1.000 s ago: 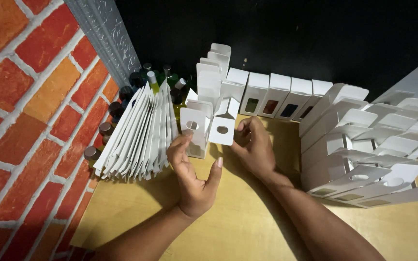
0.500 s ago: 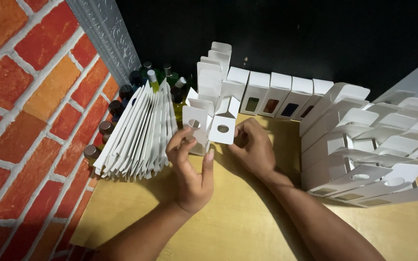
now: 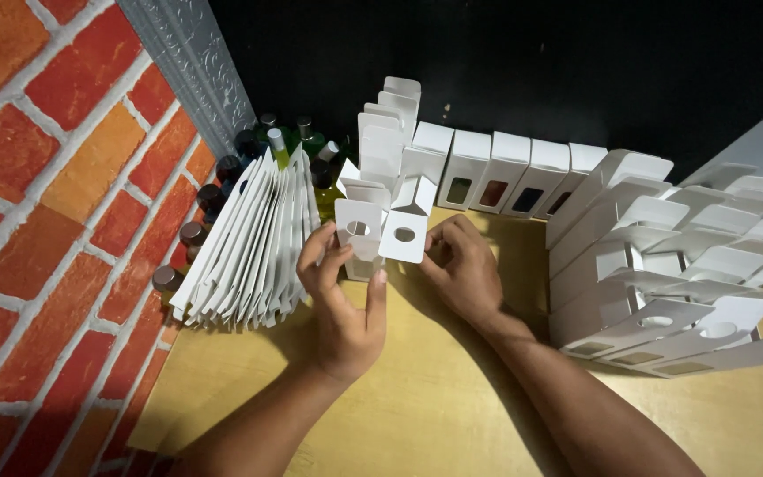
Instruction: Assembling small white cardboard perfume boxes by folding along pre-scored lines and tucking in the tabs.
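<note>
- Two bare hands are meeting at the middle of a smooth, pale yellow wooden table (image 3: 452,415), seen from above.
- The left hand (image 3: 343,305) is curling upward, its thumb and fingers pinching the left side of a small white cardboard box (image 3: 374,237).
- The right hand (image 3: 464,268) is gripping the same box from the right, with its fingertips (image 3: 432,250) pressing against the flap that has a round hole in it.
- The box is matte, thin card, only partly folded: two flat panels are facing up, each punched with a round hole, and pointed flaps are standing open above them. It is being held just above the table, between the two hands.
- To the left, a fan of flat, unfolded white card blanks (image 3: 253,238) is leaning in a tight stack, their edges spreading like pages.
- Behind that stack, small glass bottles (image 3: 277,141) with dark and silvery round caps are crowding the corner; some are holding greenish liquid.
- Behind the hands, a row of finished upright white boxes (image 3: 505,172) with rectangular windows is lining the back edge, against a black wall (image 3: 532,62).
- To the right, a pile of assembled white boxes (image 3: 664,256) is lying on its side, stacked in tilted layers.
- Along the left, a rough brick wall (image 3: 37,194) in red and orange is meeting a grey embossed metal strip (image 3: 192,62).
</note>
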